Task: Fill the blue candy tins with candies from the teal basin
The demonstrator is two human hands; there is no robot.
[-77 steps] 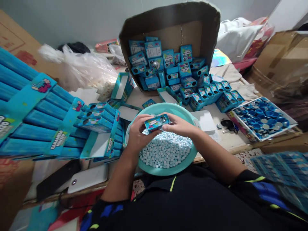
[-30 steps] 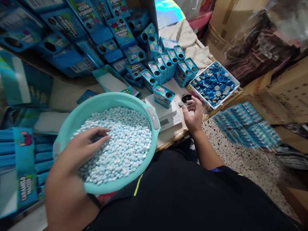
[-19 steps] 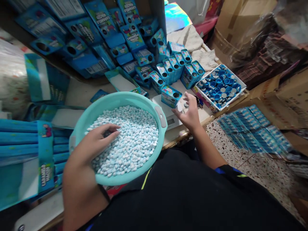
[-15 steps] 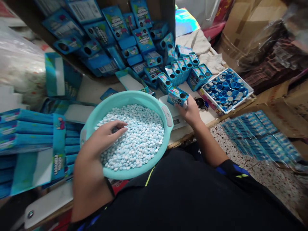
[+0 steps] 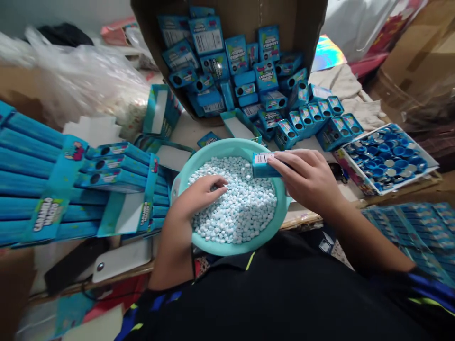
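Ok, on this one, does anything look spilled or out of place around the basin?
Yes: the cardboard carton appears tipped over behind the teal basin, with small blue candy boxes spilling in a loose heap onto the table, many askew. The pale candies stay in the basin; the right hand holds one box.

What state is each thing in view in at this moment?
Left hand: resting on the candies, holding nothing visible.
Right hand: fingers closed around the small blue box.
Small blue box: held lying sideways above the basin.
Teal basin: on the table, mostly filled.
Candies: loose, heaped in the basin.
White tray: filled with loose blue and silver lids.
Cardboard box: open, filled with blue boxes.
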